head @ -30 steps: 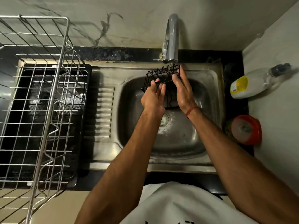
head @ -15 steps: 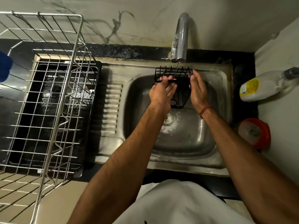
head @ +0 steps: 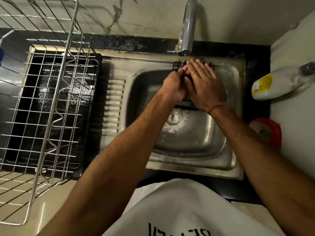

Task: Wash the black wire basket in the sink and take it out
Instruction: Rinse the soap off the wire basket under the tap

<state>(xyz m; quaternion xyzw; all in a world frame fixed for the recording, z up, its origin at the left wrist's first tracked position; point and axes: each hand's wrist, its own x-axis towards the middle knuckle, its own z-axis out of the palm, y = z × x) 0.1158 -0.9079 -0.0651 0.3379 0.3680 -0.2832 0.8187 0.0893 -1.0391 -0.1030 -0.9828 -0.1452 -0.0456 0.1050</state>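
The black wire basket (head: 177,66) is held over the steel sink (head: 196,142), right under the tap (head: 186,28), where a thin stream of water runs onto it. My hands hide most of it; only its far left corner and a strip near the drain show. My left hand (head: 173,87) grips the basket's left side with curled fingers. My right hand (head: 204,84) lies flat across the top of the basket, fingers straight and wet.
A large steel dish rack (head: 47,103) stands over a black tray (head: 88,116) on the left drainboard. A white bottle with a yellow label (head: 276,84) lies on the right counter, and a red-rimmed container (head: 267,132) sits below it. Foam surrounds the drain (head: 174,117).
My right hand has moved from the basket's right side to lie flat over its top. The basket has tipped so less of it shows. The camera has moved closer.
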